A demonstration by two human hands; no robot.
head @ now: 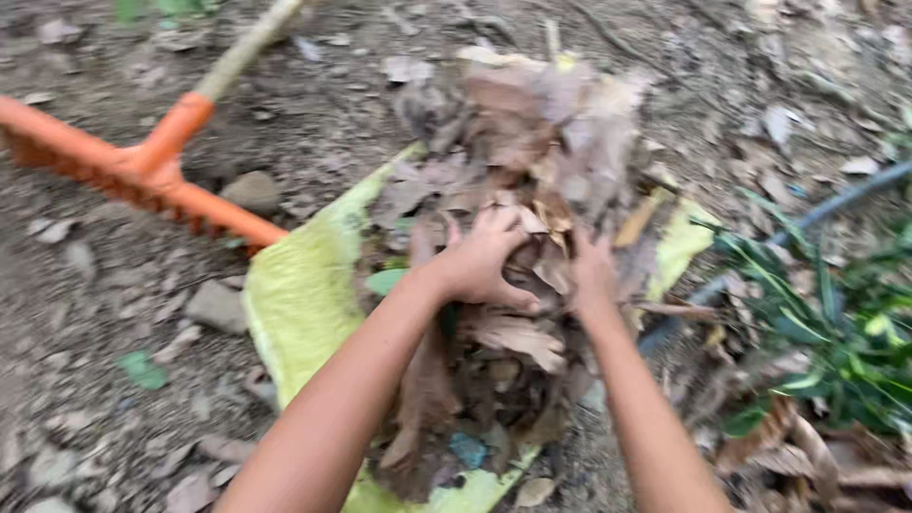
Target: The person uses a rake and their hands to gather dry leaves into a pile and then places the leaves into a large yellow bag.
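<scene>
1. L hand (482,258): fingers curled down into the dry brown leaves (518,218), clutching a clump from the near-left side. Closed on leaves, not flat.
2. R hand (592,271): pressed into the same pile from the right; fingers mostly buried/blurred, so can't tell how far it's closed. Touching leaves for sure.
3. Both hands sit close together, pile bunched between them, approx centre of view.
4. Leaf pile lies on a yellow-green sack/sheet (299,294) spread on the ground; some leaves spill past its far edge.
5. Orange rake head (142,176) w/ pale handle lies on the dirt to the left, just touching the sheet's corner, untouched by either hand.
6. Stony dirt ground (104,332) all around; green plant (836,332) and a dark hose/pipe (836,204) at right.
7. Step, as I read it: gathering/compacting leaves by hand on the sheet. Next move prob. needs a firm two-handed squeeze, scooping low so loose bits don't drop off the edges.
</scene>
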